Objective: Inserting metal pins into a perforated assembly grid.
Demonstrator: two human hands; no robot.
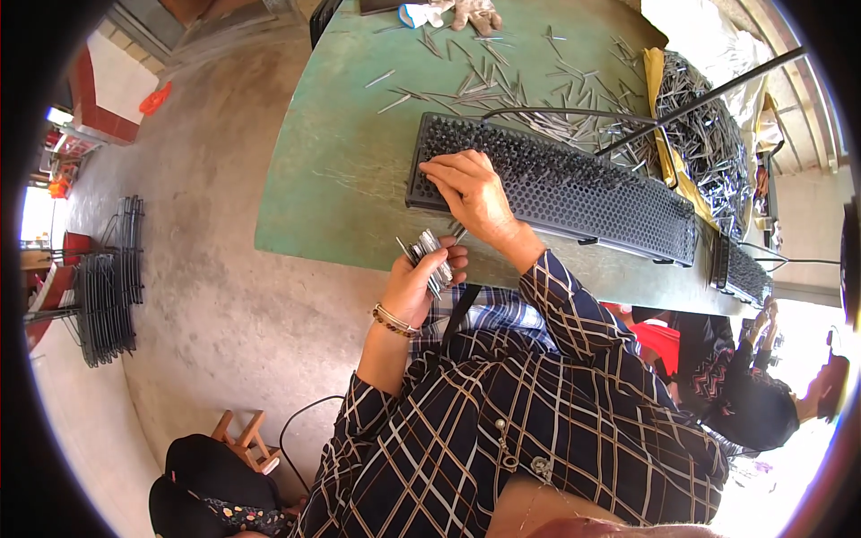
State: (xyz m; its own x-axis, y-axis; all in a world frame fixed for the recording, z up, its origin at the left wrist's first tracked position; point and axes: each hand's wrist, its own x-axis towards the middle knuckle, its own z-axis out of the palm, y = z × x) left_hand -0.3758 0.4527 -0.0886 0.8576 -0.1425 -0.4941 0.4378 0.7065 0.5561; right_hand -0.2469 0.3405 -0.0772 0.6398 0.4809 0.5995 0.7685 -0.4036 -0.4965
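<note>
My left hand (411,289) is closed round a bundle of thin metal rods (430,244), just off the table's near edge. My right hand (482,199) reaches over the left end of a long black perforated rack (601,199). Its thumb and fingers are pinched together at the holes; whatever they hold is hidden. Many holes toward the rack's left and far side have dark rod ends standing in them, while bare holes show along the near right part.
Loose metal rods (529,100) lie scattered across the green table (332,179). A yellow-edged sack (708,134) full of rods stands at the right, near a second black rack (743,269). Work gloves (471,13) lie at the far edge. Other people sit at the lower left and right.
</note>
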